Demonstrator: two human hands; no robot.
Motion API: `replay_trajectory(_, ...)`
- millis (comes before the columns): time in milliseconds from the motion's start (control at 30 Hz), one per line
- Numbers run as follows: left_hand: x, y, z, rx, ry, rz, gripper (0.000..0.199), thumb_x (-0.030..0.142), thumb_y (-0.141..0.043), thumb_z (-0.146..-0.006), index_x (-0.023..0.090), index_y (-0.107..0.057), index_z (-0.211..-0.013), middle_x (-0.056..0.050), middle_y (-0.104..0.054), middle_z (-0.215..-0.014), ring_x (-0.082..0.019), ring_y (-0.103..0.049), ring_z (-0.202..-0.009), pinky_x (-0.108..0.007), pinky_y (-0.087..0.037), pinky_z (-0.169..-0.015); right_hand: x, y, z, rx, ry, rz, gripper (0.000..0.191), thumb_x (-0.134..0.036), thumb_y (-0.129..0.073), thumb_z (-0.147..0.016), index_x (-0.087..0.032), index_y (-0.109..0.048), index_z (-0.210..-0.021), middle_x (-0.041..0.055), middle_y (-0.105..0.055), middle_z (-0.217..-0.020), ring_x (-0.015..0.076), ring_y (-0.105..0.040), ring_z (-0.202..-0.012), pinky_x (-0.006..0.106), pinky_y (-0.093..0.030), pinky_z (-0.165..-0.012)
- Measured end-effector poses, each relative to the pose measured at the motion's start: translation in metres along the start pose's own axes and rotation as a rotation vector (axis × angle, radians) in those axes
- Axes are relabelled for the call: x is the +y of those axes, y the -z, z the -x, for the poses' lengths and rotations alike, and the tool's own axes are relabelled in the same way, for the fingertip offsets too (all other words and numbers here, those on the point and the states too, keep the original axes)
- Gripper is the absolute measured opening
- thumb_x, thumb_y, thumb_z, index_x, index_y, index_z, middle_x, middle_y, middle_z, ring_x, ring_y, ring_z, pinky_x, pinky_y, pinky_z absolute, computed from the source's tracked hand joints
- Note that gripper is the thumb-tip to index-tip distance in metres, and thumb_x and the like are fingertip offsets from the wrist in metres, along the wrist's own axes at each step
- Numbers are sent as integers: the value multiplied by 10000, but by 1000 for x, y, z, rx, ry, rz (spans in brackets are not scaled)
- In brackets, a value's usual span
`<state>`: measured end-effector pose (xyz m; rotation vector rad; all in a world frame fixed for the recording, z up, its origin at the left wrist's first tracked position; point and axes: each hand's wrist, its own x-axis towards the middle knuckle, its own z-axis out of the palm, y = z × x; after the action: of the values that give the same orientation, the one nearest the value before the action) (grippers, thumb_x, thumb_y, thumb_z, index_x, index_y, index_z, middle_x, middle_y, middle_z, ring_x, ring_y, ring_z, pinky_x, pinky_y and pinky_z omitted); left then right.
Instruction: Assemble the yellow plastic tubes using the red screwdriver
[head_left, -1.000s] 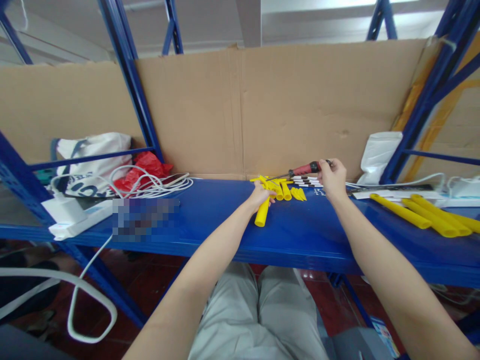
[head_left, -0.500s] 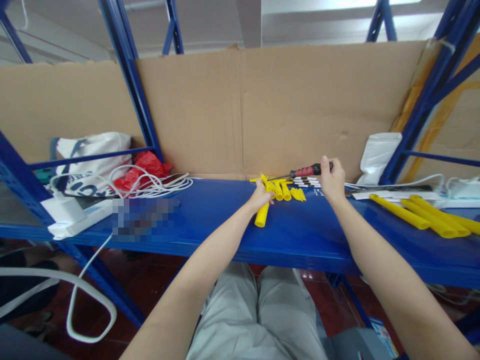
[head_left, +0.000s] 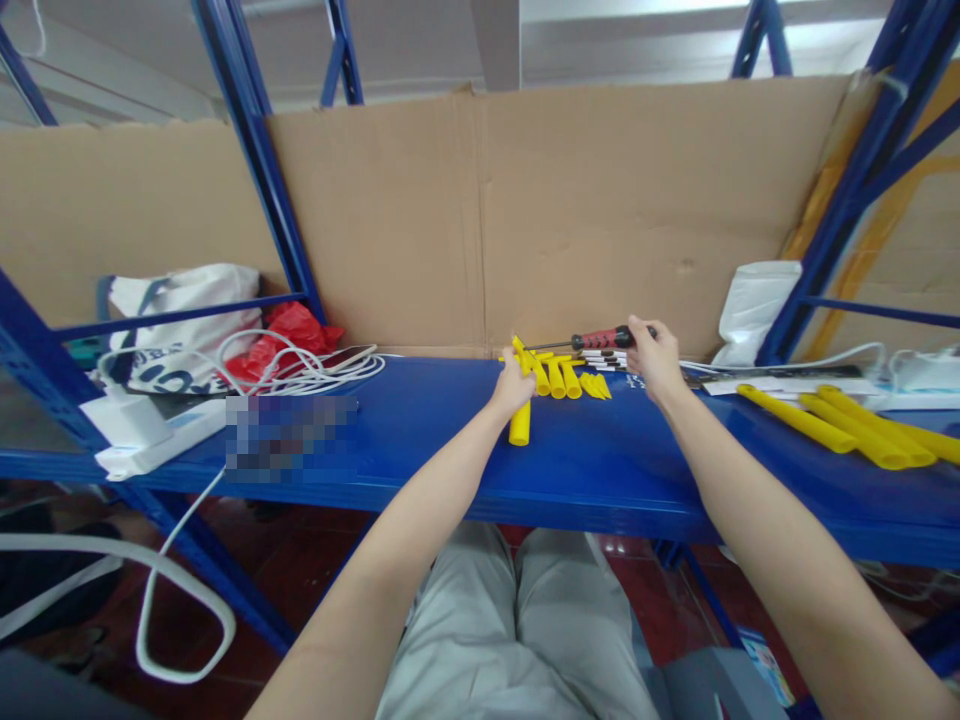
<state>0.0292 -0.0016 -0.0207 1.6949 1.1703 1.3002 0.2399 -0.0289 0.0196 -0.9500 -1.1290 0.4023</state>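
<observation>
My left hand (head_left: pixel 513 382) is closed around a yellow plastic tube (head_left: pixel 520 424), whose lower open end points toward me. In my right hand (head_left: pixel 655 358) is a screwdriver (head_left: pixel 602 340) with a red and black handle, held level. Its thin shaft runs left to the upper end of the tube; whether the tip touches it is too small to tell. Just right of my left hand, several yellow T-shaped pieces (head_left: pixel 556 378) lie in a row. Beside them are small pointed yellow pieces (head_left: pixel 596 386), with white and dark sticks (head_left: pixel 602 361) behind.
Long yellow tubes (head_left: pixel 859 430) lie on the blue shelf (head_left: pixel 420 440) at right. A white pouch (head_left: pixel 757 312) leans near the right post. Coiled white cable (head_left: pixel 330 375), a red bag (head_left: pixel 296 335) and a power strip (head_left: pixel 169 455) occupy the left. Cardboard (head_left: pixel 375 230) closes the back.
The screwdriver and my right hand have shifted slightly left, and the screwdriver is now more level. My left hand has moved a little left and the tube it holds stands straighter.
</observation>
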Motion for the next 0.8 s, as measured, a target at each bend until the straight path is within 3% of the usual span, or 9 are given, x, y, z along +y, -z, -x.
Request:
replay_trajectory(133, 1, 2, -1, 14, -9, 35, 436, 69, -506, -836, 228, -307, -1189, 1, -631, -860, -71, -570, -508, -210, -506, -554, -9, -5, 4, -44, -170, -122, 455, -576, -706, -685, -249, -408, -792, -88, -418, -514, 89, -373, -383, 219, -260, -343)
replay_trajectory(233, 0, 2, -1, 3, -8, 36, 440, 87, -516, -842, 233, -316, -1206, -6, -627, -879, -76, -573, -513, -213, -499, -546, -11, -5, 6, -13, -164, -118, 478, -612, -695, -688, -250, -395, -777, -78, -426, -506, 89, -368, -375, 224, -238, -325)
replay_trajectory(400, 0, 3, -1, 1, -36, 39, 437, 96, -514, -850, 233, -319, -1216, -9, -618, -870, -91, -587, -527, -224, -489, -562, -12, -2, 7, 3, -189, -146, 539, -675, -691, -668, -255, -355, -704, -116, -235, -418, 72, -257, -340, 226, -196, -322)
replay_trajectory(500, 1, 3, 1, 12, -42, 47, 415, 107, -514, -860, 241, -328, -1206, -8, -615, -867, -90, -589, -525, -218, -481, -549, -12, -2, 6, -9, -225, -179, 517, -611, -739, -641, -250, -375, -708, -111, -296, -427, 78, -305, -349, 223, -219, -325)
replay_trajectory(600, 2, 4, 1, 14, -51, 35, 421, 105, -510, -858, 244, -328, -1211, -11, -626, -883, -90, -597, -537, -222, -494, -561, -10, -2, 5, 17, -201, -156, 518, -643, -719, -642, -249, -394, -729, -93, -382, -463, 91, -358, -360, 225, -219, -321)
replay_trajectory(800, 2, 1, 1, -26, -86, 26, 432, 68, -498, -836, 209, -329, -1207, -6, -635, -852, -79, -565, -518, -213, -477, -547, -7, 0, 4, 122, -94, -80, 531, -705, -672, -657, -253, -398, -712, -108, -281, -434, 90, -327, -352, 241, -213, -341)
